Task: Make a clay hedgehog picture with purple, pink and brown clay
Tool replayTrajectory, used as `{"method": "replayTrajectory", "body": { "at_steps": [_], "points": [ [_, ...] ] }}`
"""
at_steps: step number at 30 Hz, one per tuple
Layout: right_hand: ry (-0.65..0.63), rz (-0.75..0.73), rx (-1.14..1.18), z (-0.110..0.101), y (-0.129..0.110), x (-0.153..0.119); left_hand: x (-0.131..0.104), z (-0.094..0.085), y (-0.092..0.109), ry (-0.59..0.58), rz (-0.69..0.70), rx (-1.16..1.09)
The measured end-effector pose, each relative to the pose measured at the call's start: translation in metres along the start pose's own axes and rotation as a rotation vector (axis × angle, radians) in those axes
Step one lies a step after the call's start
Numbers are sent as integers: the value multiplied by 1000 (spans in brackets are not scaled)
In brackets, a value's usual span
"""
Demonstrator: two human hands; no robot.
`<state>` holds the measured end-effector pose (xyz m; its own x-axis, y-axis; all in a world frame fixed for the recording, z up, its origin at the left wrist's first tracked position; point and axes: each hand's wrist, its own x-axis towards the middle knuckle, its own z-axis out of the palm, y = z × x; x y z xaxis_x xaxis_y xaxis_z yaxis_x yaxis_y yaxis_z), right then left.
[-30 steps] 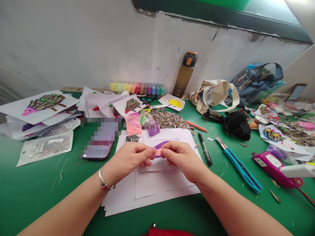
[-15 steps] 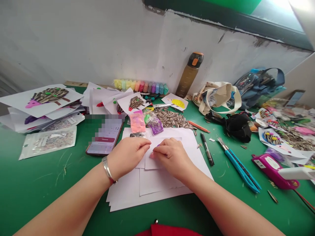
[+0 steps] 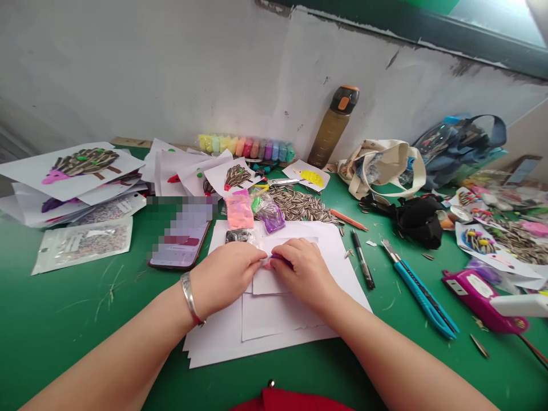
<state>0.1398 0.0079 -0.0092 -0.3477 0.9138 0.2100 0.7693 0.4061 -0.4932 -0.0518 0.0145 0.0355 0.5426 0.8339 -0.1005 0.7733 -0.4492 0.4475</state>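
Over the white sheets of paper [image 3: 282,319], my two hands nearly meet at the fingertips. My right hand [image 3: 302,268] is closed round a small piece of purple clay [image 3: 283,260], mostly hidden by its fingers. A bit of pink [image 3: 268,265] shows between the two hands. My left hand [image 3: 229,274] has thumb and forefinger pressed together; what they hold, if anything, is hidden. Just beyond lie a packet of orange-pink clay [image 3: 240,212], a packet of purple clay [image 3: 273,221] and a packet of black clay [image 3: 240,235].
Sunflower seeds [image 3: 299,204] lie heaped behind the packets. A phone [image 3: 182,240] and stacked seed hedgehog pictures [image 3: 81,171] are on the left. To the right are a pen [image 3: 363,260], blue tweezers [image 3: 423,294] and a magenta glue gun [image 3: 482,299]. A bottle [image 3: 334,128] leans against the wall.
My right hand's fingers have shifted and lowered over the clay, and more purple shows under them. My left fingertips stay close by. The view has swung slightly.
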Motion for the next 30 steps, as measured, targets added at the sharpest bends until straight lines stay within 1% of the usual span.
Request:
{"method": "replayTrajectory", "body": {
  "at_steps": [4, 7, 11, 14, 17, 19, 23, 26, 30],
  "points": [
    [-36, -22, 21, -1, -3, -2, 2, -2, 3, -28, -12, -42],
    [-36, -45, 66, -5, -7, -4, 3, -4, 5, -68, -40, -107],
    [-32, -25, 114, -11, -12, -3, 2, -4, 7, -94, -133, -212],
    [-57, 13, 101, -9, -11, -1, 1, -5, 7, -113, -197, -241],
    [-93, 35, 48, -5, -9, 2, 0, -7, 8, -116, -221, -195],
    [-94, 30, 16, -3, -9, 2, 0, -9, 8, -103, -217, -134],
    [-72, 3, -24, 0, -7, 2, -1, -11, 10, -78, -166, -26],
    [-45, 7, -65, 2, -6, 3, -2, -9, 10, -87, -115, 14],
    [-11, 8, -91, 5, -6, 3, -2, -7, 11, -102, -114, 54]
  ]
}}
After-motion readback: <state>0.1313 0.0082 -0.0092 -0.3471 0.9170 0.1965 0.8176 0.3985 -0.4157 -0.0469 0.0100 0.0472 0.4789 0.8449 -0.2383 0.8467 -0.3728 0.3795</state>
